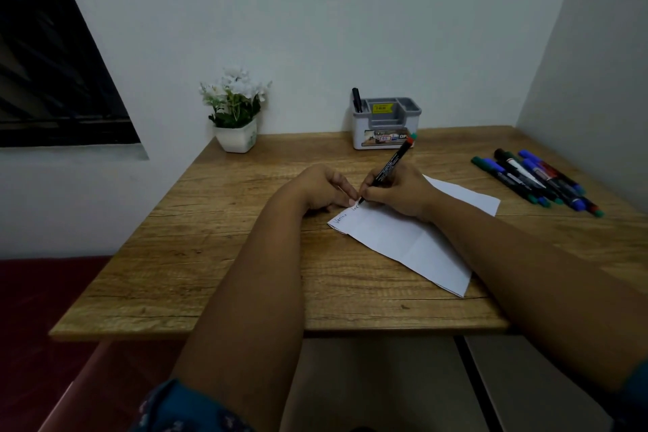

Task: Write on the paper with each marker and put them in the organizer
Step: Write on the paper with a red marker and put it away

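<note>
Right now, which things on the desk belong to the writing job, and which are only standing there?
Part of the job:
- paper, held by the left hand
- marker in the right hand
- pile of markers at the right
- organizer, one black marker already inside

Only standing there:
- flower pot
- window

A wooden table [217, 256] was set into a corner formed by plain white walls [333, 17]. A dark window [45, 56] was seen at far left, a potted white flower [235, 109] at the far edge, and dark red flooring [42, 291] below
</note>
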